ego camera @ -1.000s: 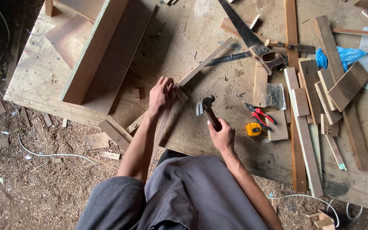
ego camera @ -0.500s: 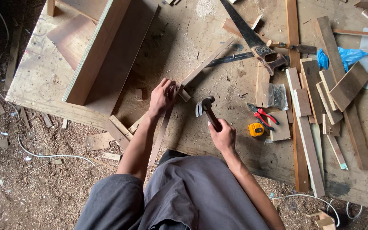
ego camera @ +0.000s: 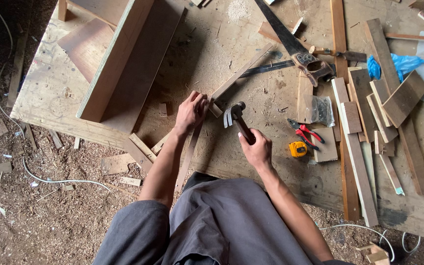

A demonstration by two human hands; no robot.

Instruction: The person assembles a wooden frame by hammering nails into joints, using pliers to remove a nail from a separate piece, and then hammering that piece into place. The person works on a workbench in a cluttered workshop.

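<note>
Hammer handle (ego camera: 245, 131) within right hand (ego camera: 258, 151); saw blade (ego camera: 277, 24) cut off above.

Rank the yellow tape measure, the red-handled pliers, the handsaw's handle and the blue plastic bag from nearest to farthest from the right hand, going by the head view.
Measured from the right hand, which grips the claw hammer:
1. Yellow tape measure, just to its right on the workbench.
2. Red-handled pliers, a little beyond the tape, up and right.
3. Handsaw's handle, farther up the bench.
4. Blue plastic bag, far right, among the wood offcuts.

Handsaw (ego camera: 290, 41); pliers (ego camera: 306, 133); tape measure (ego camera: 298, 148)
</note>
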